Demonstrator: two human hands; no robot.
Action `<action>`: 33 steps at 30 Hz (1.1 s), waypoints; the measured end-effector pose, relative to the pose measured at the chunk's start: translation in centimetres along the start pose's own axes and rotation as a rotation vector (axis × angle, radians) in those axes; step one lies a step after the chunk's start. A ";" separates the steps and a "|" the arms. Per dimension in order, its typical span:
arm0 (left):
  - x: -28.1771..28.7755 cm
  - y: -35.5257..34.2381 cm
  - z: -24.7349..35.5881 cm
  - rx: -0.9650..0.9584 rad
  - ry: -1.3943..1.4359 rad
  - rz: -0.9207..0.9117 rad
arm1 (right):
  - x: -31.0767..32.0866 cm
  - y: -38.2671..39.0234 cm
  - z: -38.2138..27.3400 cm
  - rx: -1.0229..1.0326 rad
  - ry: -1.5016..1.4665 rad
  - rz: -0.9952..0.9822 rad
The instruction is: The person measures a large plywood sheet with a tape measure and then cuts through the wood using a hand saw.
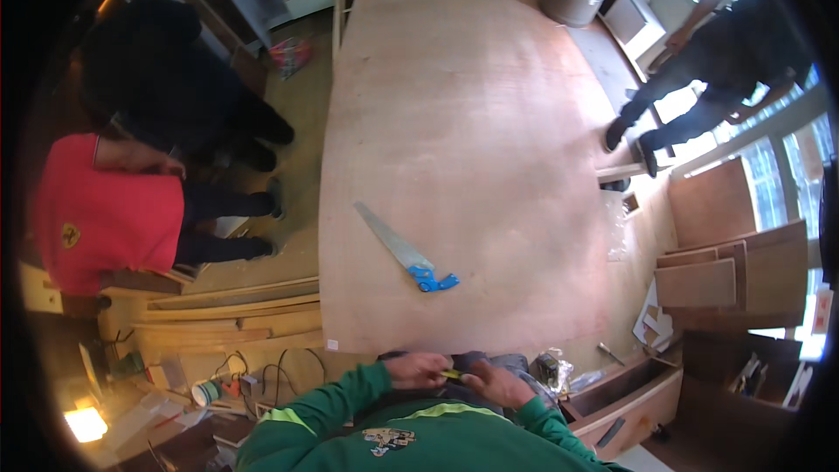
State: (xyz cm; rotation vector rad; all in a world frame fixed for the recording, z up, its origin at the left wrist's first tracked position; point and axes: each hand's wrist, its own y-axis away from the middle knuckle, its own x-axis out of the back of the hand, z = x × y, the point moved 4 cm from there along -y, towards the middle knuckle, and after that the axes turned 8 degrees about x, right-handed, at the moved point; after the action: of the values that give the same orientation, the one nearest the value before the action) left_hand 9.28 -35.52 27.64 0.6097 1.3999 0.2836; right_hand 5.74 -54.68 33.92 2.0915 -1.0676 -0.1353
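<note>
Close to my body, in front of my green top, both my hands are brought together. My left hand [418, 371] has its fingers closed on a small yellow strip-like thing [452, 374]; its kind is too small to make out. My right hand [495, 383] pinches at the other end of it, fingers bent. Ahead of them, a large sheet of plywood [463, 122] lies flat with its near edge just beyond my hands. On it rests a handsaw [398, 249] with a blue handle, its blade pointing to the far left, touched by neither hand.
Two people stand at the left, one in a red shirt [109, 218]; another person [717, 70] stands at the right. Timber strips [236, 319], cables and a white-green roll [207, 393] lie at the lower left. A wooden drawer [625, 398] and leaning boards [699, 284] are at the right.
</note>
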 end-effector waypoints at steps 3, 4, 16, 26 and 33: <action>5.1 5.8 5.2 -0.085 0.212 0.097 | 3.2 7.5 5.9 -0.141 -0.145 0.156; 5.6 9.4 8.8 -0.212 -0.012 0.218 | 4.8 11.0 5.9 -0.236 -0.125 0.166; 10.9 9.6 30.8 -0.993 0.040 0.301 | -1.8 21.5 3.2 -0.567 -0.268 0.404; -11.6 -17.7 6.5 -0.095 -0.229 0.032 | 2.0 14.5 3.9 -0.438 -0.591 0.631; -7.7 -28.5 35.1 -0.303 -0.559 0.129 | -5.6 34.6 11.7 -0.668 -0.793 0.426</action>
State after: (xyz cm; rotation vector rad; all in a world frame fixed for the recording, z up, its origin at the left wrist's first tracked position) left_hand 37.37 -71.00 20.00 0.4786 0.7624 0.3850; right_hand -25.06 -69.70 47.84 1.1648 -1.6115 -1.0161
